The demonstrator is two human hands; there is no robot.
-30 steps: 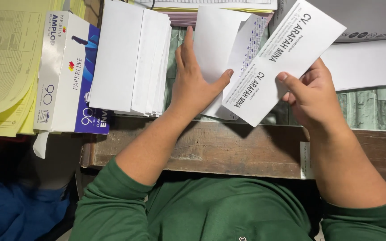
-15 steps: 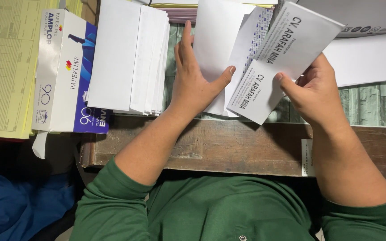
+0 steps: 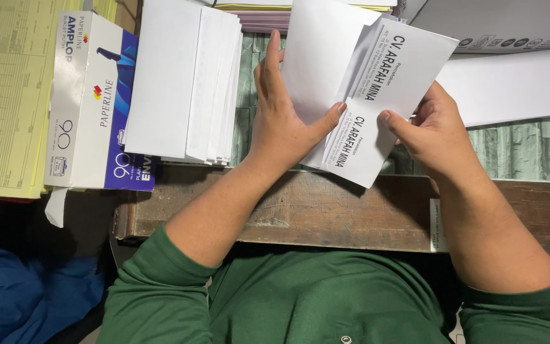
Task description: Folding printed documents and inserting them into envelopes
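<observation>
Head view is showing a wooden counter [image 3: 326, 210] running across the middle of the frame, with a person in green sleeves leaning over it. At far left a stack of yellow forms [image 3: 7, 95] is lying flat; beside it an envelope box [image 3: 93, 102], white and blue, is standing on its long side. One pile of plain white envelopes [image 3: 183, 79] is resting partly over that box, long axis running up the frame. At upper right a single white sheet [image 3: 507, 86] is lying below a grey carton flap [image 3: 498, 22].

In the upper centre, two printed envelopes [image 3: 377, 102] are being held off the counter, overlapping, their long axis tilting from lower left to upper right, with a blank white sheet [image 3: 316, 64] just behind them. The left hand [image 3: 281, 121] is lying flat against the blank sheet, thumb pressing the envelopes' lower edge. The right hand [image 3: 434, 137] is pinching the envelopes' right side, thumb on top. Both grips are closing on paper; the envelopes sit between the hands, about equally near each.
</observation>
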